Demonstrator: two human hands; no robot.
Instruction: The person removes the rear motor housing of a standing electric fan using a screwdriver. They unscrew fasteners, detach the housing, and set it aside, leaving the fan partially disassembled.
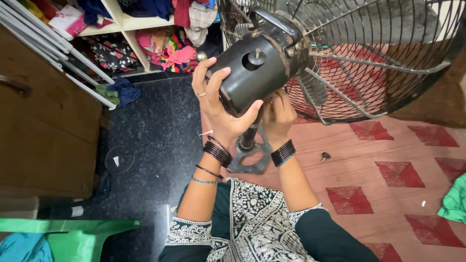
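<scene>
A black pedestal fan stands in front of me, seen from above and behind. My left hand (217, 102) wraps around the rear of the black motor housing (256, 70), fingers spread over it. My right hand (276, 115) is curled under the housing, at the joint where it meets the stand pole (248, 137); what its fingers pinch is hidden. The wire guard (369, 53) with the blades inside fills the upper right. The grey cross-shaped base (252, 160) rests on the floor below. A small dark knob or screw (325, 156) lies on the pink mat.
A pink mat with red squares (388, 194) covers the floor at right; dark stone floor (145, 140) at left. A wooden cabinet (43, 131) stands left, shelves of clothes (145, 39) behind, a green plastic stool (73, 235) at lower left, green cloth (455, 199) at the right edge.
</scene>
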